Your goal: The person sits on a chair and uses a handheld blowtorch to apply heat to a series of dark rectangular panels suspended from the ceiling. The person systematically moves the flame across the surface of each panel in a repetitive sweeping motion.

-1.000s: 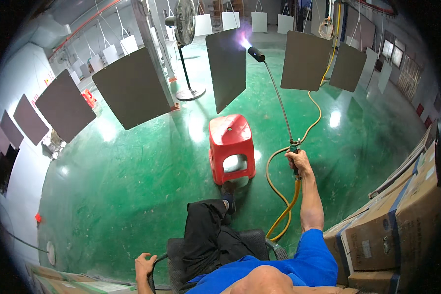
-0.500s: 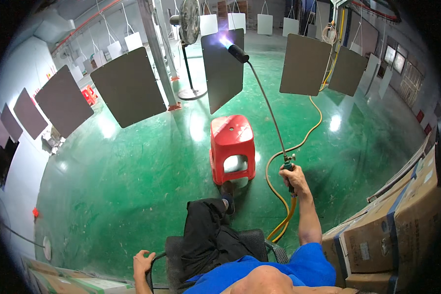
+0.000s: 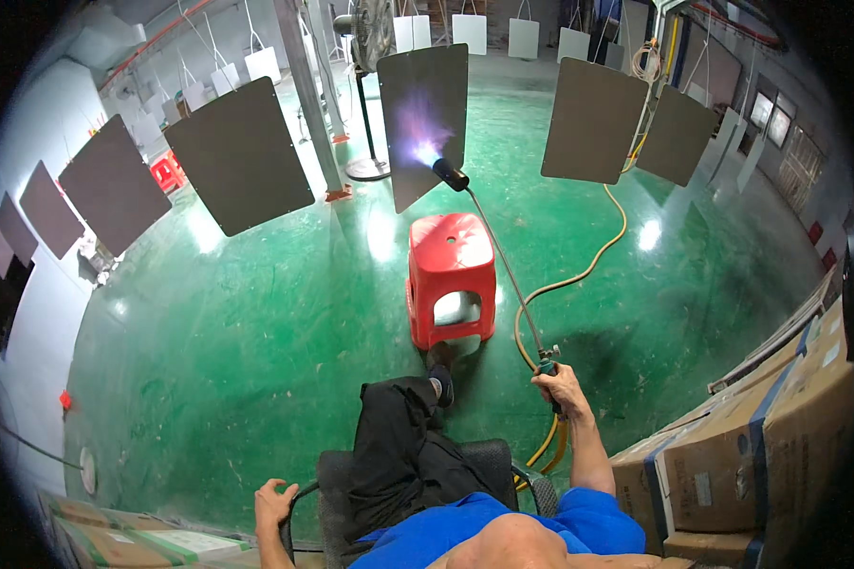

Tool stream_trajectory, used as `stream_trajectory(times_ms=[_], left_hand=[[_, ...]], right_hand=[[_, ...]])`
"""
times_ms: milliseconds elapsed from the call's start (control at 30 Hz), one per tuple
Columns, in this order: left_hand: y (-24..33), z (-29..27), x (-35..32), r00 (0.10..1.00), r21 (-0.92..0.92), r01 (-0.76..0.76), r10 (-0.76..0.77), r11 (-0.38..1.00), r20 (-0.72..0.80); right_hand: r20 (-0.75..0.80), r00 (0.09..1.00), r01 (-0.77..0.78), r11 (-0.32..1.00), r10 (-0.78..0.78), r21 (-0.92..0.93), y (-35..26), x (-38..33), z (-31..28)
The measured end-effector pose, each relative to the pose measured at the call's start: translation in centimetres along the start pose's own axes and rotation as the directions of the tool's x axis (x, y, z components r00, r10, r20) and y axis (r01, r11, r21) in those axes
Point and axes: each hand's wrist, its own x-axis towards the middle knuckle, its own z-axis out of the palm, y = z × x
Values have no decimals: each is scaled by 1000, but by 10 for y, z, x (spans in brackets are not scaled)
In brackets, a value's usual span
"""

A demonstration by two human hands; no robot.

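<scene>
We cannot see our right hand's (image 3: 562, 389) fingers where they wrap the torch (image 3: 503, 266) grip, and the yellow hose (image 3: 579, 280) slips out of sight behind that forearm. Our left hand (image 3: 273, 503) hides part of the chair armrest (image 3: 299, 498) it rests on. The hanging panel (image 3: 427, 119) is blurred by flame glare. The upright fan (image 3: 370, 28) is cut by the top edge, the cardboard boxes (image 3: 731, 474) by the dark rim.
</scene>
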Motion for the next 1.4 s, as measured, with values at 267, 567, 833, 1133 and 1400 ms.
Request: stream_trajectory(times_ms=[267, 567, 833, 1133, 1400], left_hand=[[13, -6, -7, 1000, 21, -18, 18, 1000, -10], [4, -3, 1, 1000, 3, -23, 23, 1000, 11], [0, -2, 30, 981, -104, 104, -85, 989, 174], [-33, 15, 45, 984, -175, 85, -56, 981, 168], [-17, 5, 38, 984, -156, 82, -56, 984, 168]], right_hand=[[-14, 1000, -3, 999, 4, 36, 1, 33, 3], [-41, 996, 82, 990, -77, 113, -40, 52, 18], [14, 991, 130, 987, -132, 98, -61, 42, 21], [90, 980, 169, 981, -177, 90, -94, 22, 45], [146, 975, 169, 986, -167, 1, -85, 20, 56]])
